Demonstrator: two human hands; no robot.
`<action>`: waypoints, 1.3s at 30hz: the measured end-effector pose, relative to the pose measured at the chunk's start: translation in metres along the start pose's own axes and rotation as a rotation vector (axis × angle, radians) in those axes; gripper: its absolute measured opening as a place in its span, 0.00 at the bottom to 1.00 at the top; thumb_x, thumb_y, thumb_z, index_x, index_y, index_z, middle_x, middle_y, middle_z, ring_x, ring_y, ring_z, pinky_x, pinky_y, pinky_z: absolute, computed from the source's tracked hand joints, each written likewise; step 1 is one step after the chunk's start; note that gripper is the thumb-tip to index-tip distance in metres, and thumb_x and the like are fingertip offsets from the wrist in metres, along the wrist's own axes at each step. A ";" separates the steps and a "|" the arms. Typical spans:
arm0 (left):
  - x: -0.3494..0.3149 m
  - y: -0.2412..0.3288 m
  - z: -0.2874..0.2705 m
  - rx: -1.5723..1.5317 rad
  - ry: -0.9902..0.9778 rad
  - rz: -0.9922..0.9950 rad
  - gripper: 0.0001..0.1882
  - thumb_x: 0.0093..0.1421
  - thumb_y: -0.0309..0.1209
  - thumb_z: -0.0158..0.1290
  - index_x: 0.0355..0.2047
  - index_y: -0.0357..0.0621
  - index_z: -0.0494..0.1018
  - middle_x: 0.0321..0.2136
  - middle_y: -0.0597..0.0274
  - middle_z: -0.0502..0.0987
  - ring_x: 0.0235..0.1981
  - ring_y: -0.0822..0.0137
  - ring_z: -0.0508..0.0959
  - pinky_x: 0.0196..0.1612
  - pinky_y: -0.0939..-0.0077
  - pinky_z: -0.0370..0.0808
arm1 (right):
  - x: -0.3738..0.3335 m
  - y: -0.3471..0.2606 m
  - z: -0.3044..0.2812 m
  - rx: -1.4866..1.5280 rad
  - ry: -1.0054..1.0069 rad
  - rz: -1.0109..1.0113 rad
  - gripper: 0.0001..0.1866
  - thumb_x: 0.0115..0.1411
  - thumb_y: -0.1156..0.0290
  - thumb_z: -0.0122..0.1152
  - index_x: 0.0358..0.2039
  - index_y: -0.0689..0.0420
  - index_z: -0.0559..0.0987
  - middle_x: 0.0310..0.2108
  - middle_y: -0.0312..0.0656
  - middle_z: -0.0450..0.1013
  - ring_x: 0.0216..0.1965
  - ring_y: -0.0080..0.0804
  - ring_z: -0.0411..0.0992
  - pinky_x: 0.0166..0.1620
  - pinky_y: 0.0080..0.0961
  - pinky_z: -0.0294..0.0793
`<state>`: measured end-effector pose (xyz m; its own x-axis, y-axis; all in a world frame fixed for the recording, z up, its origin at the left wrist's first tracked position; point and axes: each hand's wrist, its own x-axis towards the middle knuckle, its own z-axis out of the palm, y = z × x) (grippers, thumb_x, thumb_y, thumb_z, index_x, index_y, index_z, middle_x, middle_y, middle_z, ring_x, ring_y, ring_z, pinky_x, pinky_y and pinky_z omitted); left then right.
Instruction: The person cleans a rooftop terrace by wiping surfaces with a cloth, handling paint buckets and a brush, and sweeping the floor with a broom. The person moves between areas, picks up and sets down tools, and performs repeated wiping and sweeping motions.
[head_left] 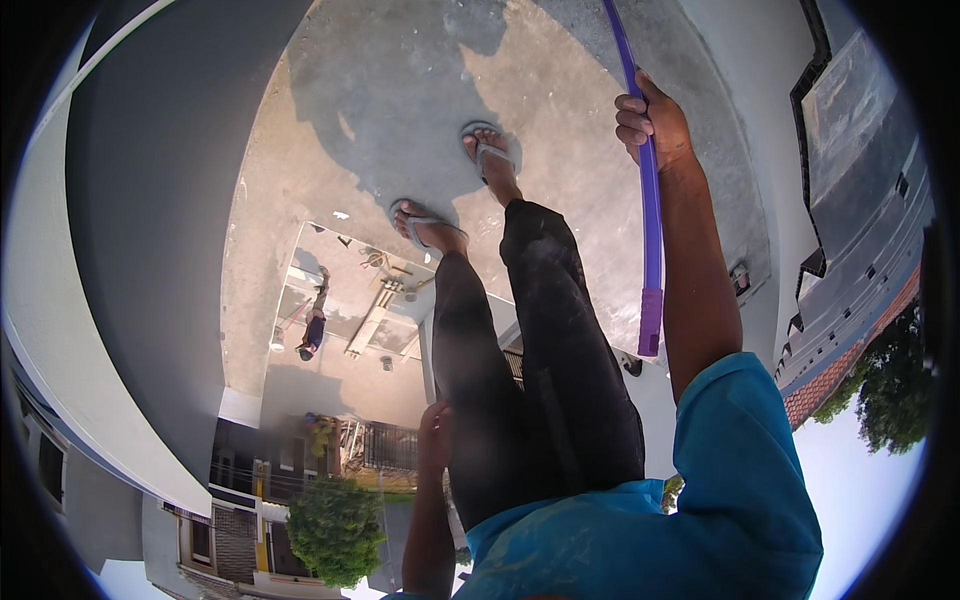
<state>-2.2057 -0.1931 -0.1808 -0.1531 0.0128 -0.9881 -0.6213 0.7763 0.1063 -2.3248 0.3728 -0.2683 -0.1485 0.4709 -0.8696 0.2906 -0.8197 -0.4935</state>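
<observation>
My right hand [655, 122] is closed around a long purple pole [652, 225], its fingers wrapped over the shaft. The pole's darker ribbed grip end [650, 322] lies alongside my right forearm. Its other end runs out of view at the top, so what it carries there is hidden. Down beside my left thigh hangs my left hand [435, 432]. Part of it is dark and overlapped by the leg, and its fingers do not show clearly.
I stand in flip-flops on a dusty concrete floor [560, 110], close to an edge. Far below, another person [314, 325] is near long boards [372, 318]. A grey wall [150, 220] rises on the left; a pale wall [740, 60] is on the right.
</observation>
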 end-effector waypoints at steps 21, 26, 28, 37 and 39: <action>0.007 -0.030 0.000 0.083 0.017 0.109 0.20 0.72 0.40 0.51 0.55 0.39 0.74 0.50 0.50 0.78 0.52 0.56 0.77 0.56 0.63 0.73 | -0.139 0.041 -0.036 0.023 -0.020 -0.049 0.20 0.76 0.58 0.42 0.66 0.39 0.63 0.16 0.25 0.56 0.09 0.11 0.52 0.09 0.12 0.57; 0.020 -0.030 -0.017 0.107 -0.040 0.159 0.23 0.71 0.44 0.51 0.55 0.37 0.74 0.50 0.49 0.78 0.53 0.54 0.77 0.58 0.63 0.71 | -0.048 0.057 0.133 0.152 -0.129 -0.014 0.21 0.75 0.60 0.42 0.67 0.38 0.62 0.20 0.28 0.58 0.12 0.16 0.53 0.15 0.20 0.58; 0.017 -0.024 -0.019 0.075 -0.052 0.131 0.23 0.71 0.44 0.51 0.55 0.36 0.74 0.51 0.48 0.78 0.54 0.53 0.77 0.59 0.63 0.71 | -0.029 0.110 0.141 0.130 -0.139 0.128 0.20 0.75 0.61 0.42 0.65 0.39 0.65 0.20 0.29 0.58 0.12 0.17 0.52 0.16 0.21 0.58; 0.018 -0.046 0.004 0.074 0.014 0.204 0.22 0.70 0.42 0.50 0.56 0.38 0.73 0.50 0.51 0.78 0.52 0.58 0.77 0.57 0.66 0.72 | -0.134 0.113 0.071 -0.488 -0.222 -0.031 0.28 0.75 0.64 0.44 0.73 0.38 0.59 0.15 0.28 0.56 0.10 0.15 0.53 0.12 0.19 0.58; 0.012 -0.023 0.001 0.102 -0.016 0.159 0.22 0.70 0.40 0.48 0.55 0.34 0.73 0.54 0.45 0.76 0.58 0.50 0.74 0.63 0.62 0.68 | -0.102 0.100 0.079 -0.510 -0.250 0.008 0.27 0.75 0.64 0.44 0.73 0.41 0.59 0.15 0.28 0.57 0.10 0.16 0.54 0.12 0.20 0.58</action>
<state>-2.1925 -0.2103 -0.1952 -0.2301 0.1500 -0.9615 -0.5094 0.8234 0.2503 -2.3548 0.2167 -0.2302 -0.3453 0.3231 -0.8811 0.7035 -0.5323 -0.4709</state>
